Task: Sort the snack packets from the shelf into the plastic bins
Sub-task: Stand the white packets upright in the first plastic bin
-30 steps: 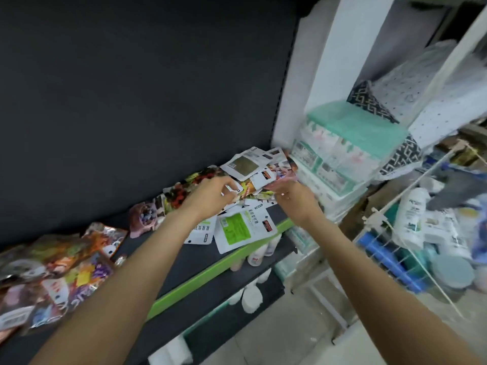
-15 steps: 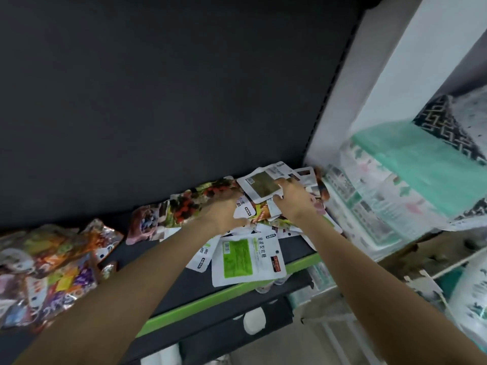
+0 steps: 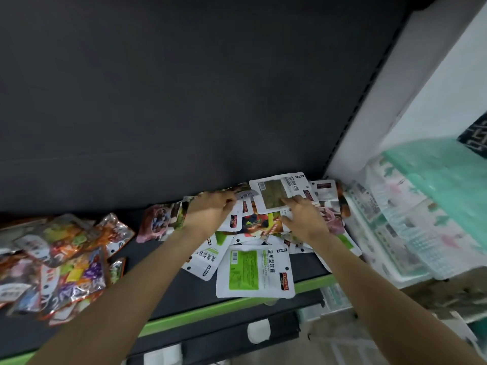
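A heap of white snack packets lies on the dark shelf (image 3: 163, 293) against the back panel. My left hand (image 3: 210, 210) reaches into the heap's left side, fingers curled round the edge of a small white packet (image 3: 243, 196). My right hand (image 3: 303, 217) rests on the heap, its fingers on a white packet with an olive-brown window (image 3: 274, 193). A larger white packet with a green label (image 3: 253, 272) lies at the shelf's front edge. No plastic bin is in view.
Several colourful foil snack bags (image 3: 60, 256) are piled at the shelf's left end. Stacked wrapped tissue packs with a teal top (image 3: 427, 206) stand to the right of the shelf. A green strip (image 3: 200, 313) marks the shelf front; white bottles (image 3: 259, 330) sit below.
Both hands have pushed further back into the heap of white packets. The view has swung left and closer to the shelf, so the wire rack at right is gone.
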`<state>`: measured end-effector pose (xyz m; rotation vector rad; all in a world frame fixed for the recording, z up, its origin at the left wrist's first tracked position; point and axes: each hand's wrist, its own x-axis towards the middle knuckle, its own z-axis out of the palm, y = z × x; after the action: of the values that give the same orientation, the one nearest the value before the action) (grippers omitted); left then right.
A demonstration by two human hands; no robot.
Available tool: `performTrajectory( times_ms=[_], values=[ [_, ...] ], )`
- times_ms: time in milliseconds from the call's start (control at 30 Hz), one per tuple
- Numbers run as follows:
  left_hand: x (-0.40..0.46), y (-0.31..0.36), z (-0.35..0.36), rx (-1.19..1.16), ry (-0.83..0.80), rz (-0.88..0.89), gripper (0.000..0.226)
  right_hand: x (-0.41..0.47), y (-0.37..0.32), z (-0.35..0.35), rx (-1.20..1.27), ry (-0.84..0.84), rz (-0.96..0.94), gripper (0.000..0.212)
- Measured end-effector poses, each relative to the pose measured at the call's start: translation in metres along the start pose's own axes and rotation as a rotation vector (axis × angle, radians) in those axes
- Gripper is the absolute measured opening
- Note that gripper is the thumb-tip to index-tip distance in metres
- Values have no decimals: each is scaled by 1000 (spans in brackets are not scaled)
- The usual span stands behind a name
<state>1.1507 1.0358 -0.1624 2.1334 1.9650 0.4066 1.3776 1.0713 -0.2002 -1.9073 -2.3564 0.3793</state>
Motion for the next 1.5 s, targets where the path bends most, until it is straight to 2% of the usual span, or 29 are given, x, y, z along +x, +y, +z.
performTrajectory(
  times_ms=[67, 133, 233, 300, 433, 600, 700, 767, 867, 933, 1033, 1133, 1233, 1367, 1500],
  values=[
    [1, 4, -11, -57, 103, -90, 22, 3, 5, -4, 28, 48, -37, 50],
    [4, 8, -19, -96, 213, -146, 20, 10, 15, -12, 26, 43, -27, 54],
    [6, 18, -28, -122, 302, -162, 19, 20, 31, -21, 24, -126, 20, 72],
    [7, 25, -31, -130, 320, -151, 19, 21, 36, -21, 13, -160, 35, 77],
    [2, 35, -33, -145, 369, -176, 21, 18, 35, -9, -118, -42, -10, 67],
    [-10, 41, -35, -158, 347, -236, 21, 9, 33, -9, -74, -2, -85, 51],
    [-9, 42, -37, -160, 354, -246, 20, 13, 34, -17, -167, 55, -128, 40],
    [-9, 41, -41, -167, 358, -256, 19, 17, 32, -21, -221, 192, -181, 29],
    [-12, 38, -47, -158, 349, -276, 18, 21, 27, -34, -160, 407, -265, 15],
    [-16, 37, -51, -167, 354, -295, 18, 23, 21, -44, -54, 370, -295, 12],
    [-26, 38, -59, -188, 396, -323, 19, 25, 15, -54, 164, 266, -267, 19],
    [-35, 40, -64, -205, 416, -350, 18, 25, 12, -61, 298, 283, -232, 14],
    [-45, 44, -66, -203, 430, -380, 17, 21, 1, -71, 328, 289, -252, 15],
    [-65, 42, -71, -226, 456, -393, 17, 10, -23, -75, 136, 296, -296, 19],
    [-93, 34, -73, -203, 473, -407, 18, 6, -41, -66, 320, 197, -337, 14]
  ],
)
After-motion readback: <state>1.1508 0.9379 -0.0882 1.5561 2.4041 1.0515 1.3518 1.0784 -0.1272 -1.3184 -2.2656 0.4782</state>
